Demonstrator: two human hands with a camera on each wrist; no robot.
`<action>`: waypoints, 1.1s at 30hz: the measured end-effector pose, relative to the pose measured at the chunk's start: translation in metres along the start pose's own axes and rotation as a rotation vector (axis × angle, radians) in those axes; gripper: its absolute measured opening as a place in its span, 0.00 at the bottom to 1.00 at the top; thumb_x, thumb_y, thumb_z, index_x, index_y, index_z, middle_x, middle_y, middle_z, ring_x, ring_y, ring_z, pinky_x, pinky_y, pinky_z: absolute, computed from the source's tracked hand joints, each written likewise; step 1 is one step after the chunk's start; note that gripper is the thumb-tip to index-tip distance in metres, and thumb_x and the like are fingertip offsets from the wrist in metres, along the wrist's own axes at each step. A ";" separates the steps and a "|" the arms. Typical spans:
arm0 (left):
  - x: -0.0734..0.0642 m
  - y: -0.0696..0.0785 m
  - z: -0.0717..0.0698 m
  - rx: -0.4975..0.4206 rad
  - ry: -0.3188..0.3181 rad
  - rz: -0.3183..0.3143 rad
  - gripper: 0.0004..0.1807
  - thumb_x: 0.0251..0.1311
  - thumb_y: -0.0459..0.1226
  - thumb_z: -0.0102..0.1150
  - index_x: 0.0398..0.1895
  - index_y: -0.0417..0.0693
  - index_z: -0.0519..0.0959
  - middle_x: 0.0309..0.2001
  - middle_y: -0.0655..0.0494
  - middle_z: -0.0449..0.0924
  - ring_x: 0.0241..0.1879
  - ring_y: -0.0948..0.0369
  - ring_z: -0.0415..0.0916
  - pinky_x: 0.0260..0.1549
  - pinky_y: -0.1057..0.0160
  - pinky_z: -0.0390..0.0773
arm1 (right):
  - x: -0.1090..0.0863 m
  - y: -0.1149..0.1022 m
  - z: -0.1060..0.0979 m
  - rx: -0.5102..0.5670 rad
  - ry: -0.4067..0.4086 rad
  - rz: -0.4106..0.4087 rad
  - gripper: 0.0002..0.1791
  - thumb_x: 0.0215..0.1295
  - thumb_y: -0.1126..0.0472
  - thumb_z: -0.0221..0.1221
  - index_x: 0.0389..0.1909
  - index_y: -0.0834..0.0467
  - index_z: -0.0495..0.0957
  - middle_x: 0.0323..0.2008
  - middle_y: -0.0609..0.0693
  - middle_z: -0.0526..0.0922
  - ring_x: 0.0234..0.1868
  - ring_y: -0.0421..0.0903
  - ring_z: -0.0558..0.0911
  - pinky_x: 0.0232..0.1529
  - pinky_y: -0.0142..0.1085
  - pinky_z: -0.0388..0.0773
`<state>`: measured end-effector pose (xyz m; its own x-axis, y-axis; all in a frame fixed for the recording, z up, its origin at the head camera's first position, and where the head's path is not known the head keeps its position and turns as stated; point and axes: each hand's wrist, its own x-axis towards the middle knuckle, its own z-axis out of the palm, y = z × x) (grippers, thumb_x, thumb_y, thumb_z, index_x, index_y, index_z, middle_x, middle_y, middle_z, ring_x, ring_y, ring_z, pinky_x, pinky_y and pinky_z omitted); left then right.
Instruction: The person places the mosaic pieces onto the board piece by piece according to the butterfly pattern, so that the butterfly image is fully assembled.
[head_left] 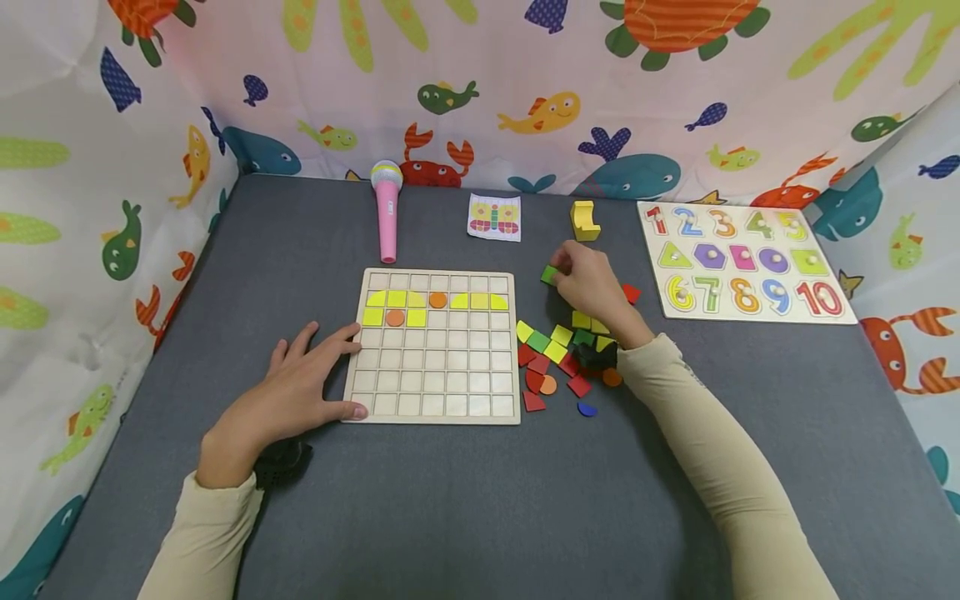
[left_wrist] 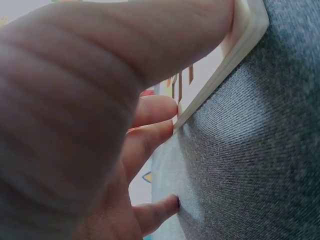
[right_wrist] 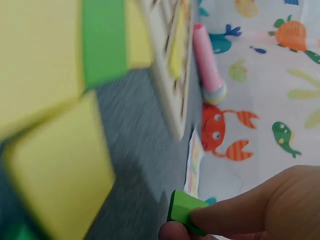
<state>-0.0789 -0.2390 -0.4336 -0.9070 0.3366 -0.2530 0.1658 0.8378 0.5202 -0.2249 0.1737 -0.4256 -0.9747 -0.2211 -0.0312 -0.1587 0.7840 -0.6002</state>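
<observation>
Near the 1–10 board (head_left: 759, 272), fingers (right_wrist: 245, 212) pinch a green block (right_wrist: 186, 206).

Bright green block (right_wrist: 183, 203) between the right fingers (right_wrist: 245, 214), near the flat, pale, partly filled grid board (head_left: 436, 362).

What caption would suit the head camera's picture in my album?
Left hand touching a gridded board, right hand pinching a green block near scattered colourful pieces.

We look forward and down at the table (head_left: 450, 500) from the head, and low, close and turned sideways from each wrist, all three views sharing the gridded board (head_left: 435, 361).
</observation>
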 end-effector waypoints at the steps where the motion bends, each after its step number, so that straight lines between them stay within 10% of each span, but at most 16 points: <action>1: 0.000 0.000 0.000 -0.001 0.001 0.002 0.53 0.54 0.50 0.84 0.80 0.45 0.66 0.83 0.40 0.54 0.80 0.26 0.35 0.69 0.18 0.33 | 0.000 -0.003 0.001 0.017 0.005 -0.007 0.08 0.74 0.70 0.59 0.50 0.67 0.79 0.44 0.63 0.82 0.44 0.59 0.78 0.47 0.51 0.78; 16: -0.001 0.000 0.001 0.002 0.002 0.007 0.53 0.55 0.50 0.84 0.80 0.45 0.66 0.84 0.40 0.54 0.80 0.26 0.35 0.69 0.18 0.33 | -0.008 -0.055 0.034 0.178 -0.045 -0.245 0.07 0.74 0.71 0.60 0.48 0.64 0.83 0.40 0.57 0.86 0.39 0.52 0.82 0.44 0.45 0.81; 33: -0.001 -0.002 0.002 0.007 0.007 0.012 0.53 0.55 0.51 0.84 0.80 0.44 0.67 0.84 0.42 0.53 0.80 0.26 0.35 0.69 0.18 0.34 | -0.009 -0.100 0.073 0.088 -0.199 -0.409 0.05 0.73 0.71 0.63 0.45 0.63 0.86 0.38 0.52 0.86 0.38 0.47 0.80 0.44 0.39 0.79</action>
<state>-0.0776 -0.2403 -0.4357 -0.9076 0.3437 -0.2412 0.1792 0.8366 0.5177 -0.1889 0.0550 -0.4240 -0.7843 -0.6158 0.0751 -0.5019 0.5587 -0.6603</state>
